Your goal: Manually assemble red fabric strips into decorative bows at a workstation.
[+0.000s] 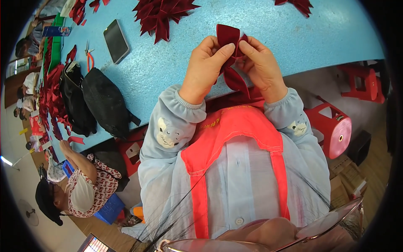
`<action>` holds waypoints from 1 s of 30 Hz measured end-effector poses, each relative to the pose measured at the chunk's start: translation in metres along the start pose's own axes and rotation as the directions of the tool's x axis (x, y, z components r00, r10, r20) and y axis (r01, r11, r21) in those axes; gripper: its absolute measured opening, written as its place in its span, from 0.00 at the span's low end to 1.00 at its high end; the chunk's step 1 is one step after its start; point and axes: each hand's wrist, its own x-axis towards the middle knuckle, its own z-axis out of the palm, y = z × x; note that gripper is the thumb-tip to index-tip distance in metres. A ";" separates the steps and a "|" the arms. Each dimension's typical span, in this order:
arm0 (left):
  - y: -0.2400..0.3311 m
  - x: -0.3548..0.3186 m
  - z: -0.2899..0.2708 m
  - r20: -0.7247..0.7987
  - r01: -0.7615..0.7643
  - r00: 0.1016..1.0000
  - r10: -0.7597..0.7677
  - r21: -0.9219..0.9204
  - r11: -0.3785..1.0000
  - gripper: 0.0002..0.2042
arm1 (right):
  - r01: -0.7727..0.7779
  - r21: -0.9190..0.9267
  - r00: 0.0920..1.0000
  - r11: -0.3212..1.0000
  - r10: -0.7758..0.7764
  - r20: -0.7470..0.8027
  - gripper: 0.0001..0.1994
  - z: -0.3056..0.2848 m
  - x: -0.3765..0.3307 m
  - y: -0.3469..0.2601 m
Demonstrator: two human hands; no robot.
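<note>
Between my two hands, over the near edge of the blue table, is a dark red velvet ribbon (228, 34) folded into a loop. My left hand (205, 63) pinches it with thumb and fingers from the left side. From the right, my right hand (261, 63) grips the same ribbon close beside the loop. A loose length of the ribbon hangs down between my wrists toward my red apron (237, 122). The fingertips partly hide the fold where the hands meet.
A pile of dark red ribbon bows (163, 14) lies beyond my hands. Left are a phone (116, 41), pliers (89, 56) and black pouches (105, 98). Another person (90, 185) sits at the lower left. Red stools (323, 122) and cardboard boxes (348, 180) stand at the right.
</note>
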 end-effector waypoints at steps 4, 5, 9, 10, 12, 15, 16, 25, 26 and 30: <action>-0.009 0.003 0.006 0.023 -0.040 0.999 0.043 -0.130 0.991 0.10 | 0.040 -0.024 0.997 0.999 -0.038 0.070 0.06 -0.008 0.001 0.004; -0.009 0.003 0.006 0.036 -0.022 0.999 0.027 -0.130 0.991 0.10 | 0.042 0.047 0.995 0.998 -0.046 0.089 0.06 -0.007 0.000 0.004; -0.013 0.005 0.004 0.069 0.023 0.998 -0.014 -0.133 0.991 0.09 | 0.063 0.198 0.994 0.978 -0.079 0.072 0.08 -0.001 -0.003 0.010; -0.015 0.006 0.003 0.075 0.029 0.997 -0.019 -0.142 0.989 0.09 | 0.073 0.235 0.995 0.969 -0.088 0.055 0.09 0.000 -0.003 0.010; -0.016 0.006 0.003 0.082 0.038 0.996 -0.026 -0.151 0.988 0.09 | 0.065 0.248 0.996 0.967 -0.077 0.040 0.09 -0.001 -0.002 0.009; -0.016 0.007 0.003 0.088 0.049 0.996 -0.034 -0.175 0.983 0.09 | 0.050 0.271 0.998 0.961 -0.056 0.014 0.10 -0.001 0.000 0.006; -0.016 0.007 0.003 0.089 0.049 0.995 -0.034 -0.176 0.983 0.09 | 0.047 0.246 0.998 0.968 -0.054 0.021 0.09 0.000 -0.001 0.003; -0.016 0.007 0.001 0.014 -0.054 0.998 0.055 -0.089 0.995 0.09 | 0.093 -0.001 0.996 0.996 -0.093 0.015 0.06 -0.013 0.000 0.007; -0.017 0.007 0.001 0.002 -0.073 0.997 0.074 -0.094 0.993 0.09 | 0.123 -0.010 0.992 0.992 -0.123 0.012 0.06 -0.012 0.000 0.007; -0.020 0.007 -0.001 -0.001 -0.127 0.992 0.127 -0.021 0.992 0.09 | 0.058 -0.031 0.996 0.998 -0.059 -0.060 0.05 0.003 -0.005 0.000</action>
